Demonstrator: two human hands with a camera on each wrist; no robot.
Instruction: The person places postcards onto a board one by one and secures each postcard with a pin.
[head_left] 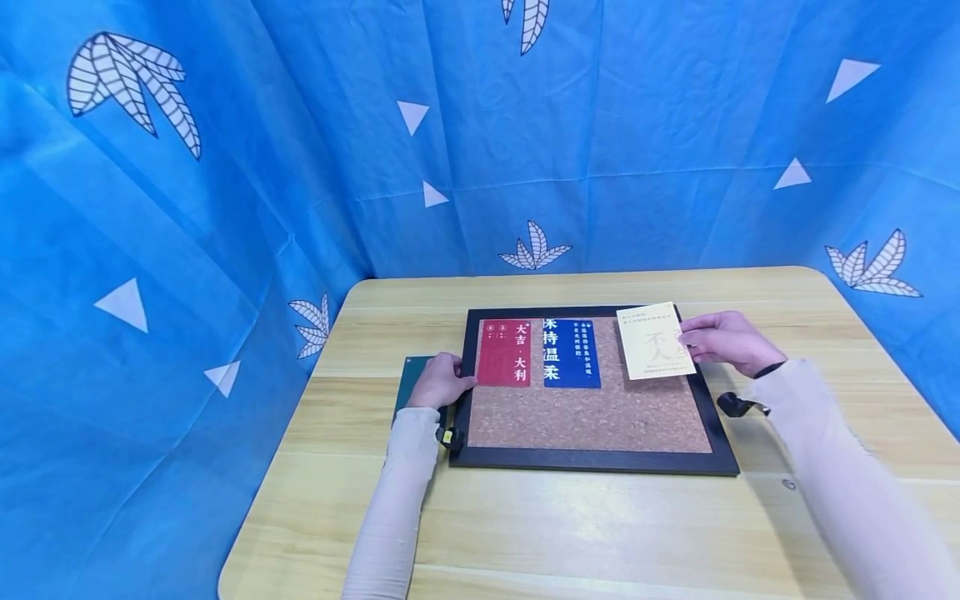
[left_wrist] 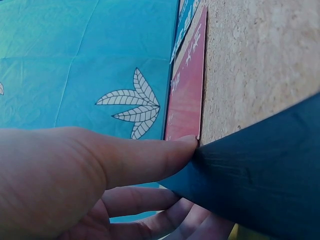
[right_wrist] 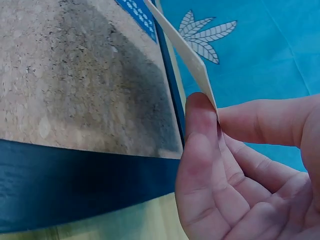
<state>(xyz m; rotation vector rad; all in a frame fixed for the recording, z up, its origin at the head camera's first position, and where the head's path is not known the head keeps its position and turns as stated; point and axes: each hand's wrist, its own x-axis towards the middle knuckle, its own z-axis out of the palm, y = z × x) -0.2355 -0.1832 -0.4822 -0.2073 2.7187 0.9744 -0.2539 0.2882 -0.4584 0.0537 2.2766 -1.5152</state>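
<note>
A cork board (head_left: 570,421) in a black frame lies flat on the table. On it, side by side, lie a red card (head_left: 501,362) with white characters and a blue card (head_left: 576,357). My left hand (head_left: 437,383) grips the board's left side, the thumb (left_wrist: 165,155) on top of the frame against a corner of the red card, the other fingers at the outer side. Over the board's upper right my right hand (head_left: 727,342) pinches a pale yellow card (head_left: 647,335) by its right edge between thumb and fingers. The card is tilted, raised off the cork, casting a shadow.
Partly under the left hand and wrist, a dark green flat item (head_left: 408,385) lies on the wooden table (head_left: 585,525) beside the board. A blue patterned curtain (head_left: 525,125) hangs behind the table and at its sides. Each wrist carries a small black camera.
</note>
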